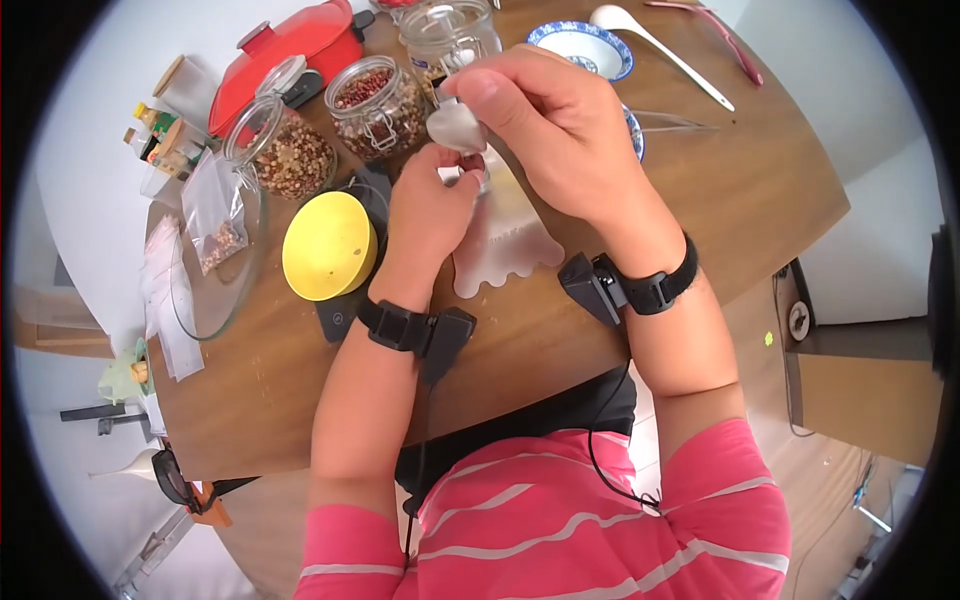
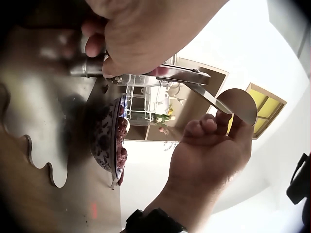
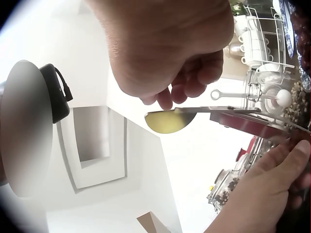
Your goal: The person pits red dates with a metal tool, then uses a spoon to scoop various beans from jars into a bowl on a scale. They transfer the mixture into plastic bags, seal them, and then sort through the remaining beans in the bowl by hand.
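Note:
A metal lever press stands on a shiny base plate (image 1: 500, 250) with a wavy front edge. My right hand (image 1: 560, 120) holds the round flat end (image 1: 457, 128) of its raised lever (image 2: 214, 99), fingers curled behind the disc. Low at the upright (image 2: 87, 68) of the press is my left hand (image 1: 430, 205), with its fingers bent. Between those fingertips shows a small dark-red piece (image 1: 472, 163), mostly hidden. Beside the press, a blue-and-white bowl (image 2: 104, 141) is heaped with wrinkled dark-red dried fruit (image 2: 121, 145).
A yellow bowl (image 1: 328, 245) sits on a black scale (image 1: 335, 320) left of the hands. Glass jars of mixed beans (image 1: 290, 160) and a red pot (image 1: 290, 60) stand behind. A patterned bowl (image 1: 590, 45), a white ladle (image 1: 665, 60) and tongs (image 1: 670, 122) lie at the right.

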A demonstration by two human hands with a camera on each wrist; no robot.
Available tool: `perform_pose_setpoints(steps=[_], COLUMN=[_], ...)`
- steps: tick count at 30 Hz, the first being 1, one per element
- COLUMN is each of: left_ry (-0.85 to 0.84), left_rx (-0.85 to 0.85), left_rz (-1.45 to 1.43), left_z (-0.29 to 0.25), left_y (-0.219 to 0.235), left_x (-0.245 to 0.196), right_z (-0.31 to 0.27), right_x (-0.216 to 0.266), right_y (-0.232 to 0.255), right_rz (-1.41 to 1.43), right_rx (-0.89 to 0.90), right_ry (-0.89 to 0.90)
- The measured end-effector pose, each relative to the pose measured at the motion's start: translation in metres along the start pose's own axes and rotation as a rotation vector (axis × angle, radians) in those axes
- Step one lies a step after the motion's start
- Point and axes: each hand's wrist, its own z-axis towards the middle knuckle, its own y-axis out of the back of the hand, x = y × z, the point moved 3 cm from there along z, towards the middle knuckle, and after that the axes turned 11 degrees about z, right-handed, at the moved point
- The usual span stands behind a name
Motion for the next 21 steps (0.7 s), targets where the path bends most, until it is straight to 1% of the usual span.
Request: perform_pose_setpoints(steps=[1,3,5,6,7,8,9,11,12,13,15,16,18,19,21], left_ry=[0.007,-0.028,-0.013,0.006,0.042,-0.031,-0.022,-0.219,-0.122,-0.115,-0.09,-0.086,-0.018,-0.013,0.002], left_rx=[0.012,-0.008,-0.018,-0.046,-0.061,-0.13,-0.121,-0.204,-0.128,-0.123,-0.097,-0.096,-0.064,-0.059,-0.04], left_rz=[0.002,-0.039,-0.05,-0.061,-0.072,0.007,0.008,0.111,0.009,0.011,-0.1,-0.098,-0.117,-0.118,-0.117], left_z=[0.001,0.001,0.004,0.007,0.003,0.002,0.006,0.007,0.008,0.007,0.009,0.01,0.009,0.01,0.011], left_y=[-0.001,-0.001,-0.003,-0.002,-0.004,-0.002,-0.006,-0.007,-0.009,-0.01,-0.01,-0.009,-0.011,-0.012,-0.012], left_x=[0.001,0.001,0.002,0.002,0.006,0.004,0.009,0.006,0.011,0.012,0.015,0.015,0.018,0.018,0.019], right_z=[-0.001,-0.003,-0.005,0.0,-0.003,-0.002,-0.002,-0.001,-0.002,-0.004,-0.004,-0.004,-0.005,-0.004,-0.003], right_x=[-0.001,-0.001,-0.009,-0.01,-0.013,-0.014,-0.015,-0.004,-0.002,-0.005,-0.009,-0.01,-0.007,-0.005,-0.004], right_y=[-0.001,-0.001,-0.005,0.001,-0.005,-0.005,-0.004,-0.003,-0.004,-0.004,-0.005,-0.005,-0.004,-0.005,-0.009], right_rz=[0.005,-0.027,0.053,0.179,0.363,0.378,0.392,0.353,0.312,0.316,0.362,0.365,0.303,0.304,0.406], right_rx=[0.031,0.044,0.086,0.151,0.11,0.134,0.158,0.156,0.16,0.159,0.153,0.152,0.201,0.2,0.137], right_ry=[0.033,0.022,-0.156,-0.247,-0.341,-0.319,-0.295,-0.324,-0.336,-0.343,-0.288,-0.291,-0.24,-0.247,-0.394])
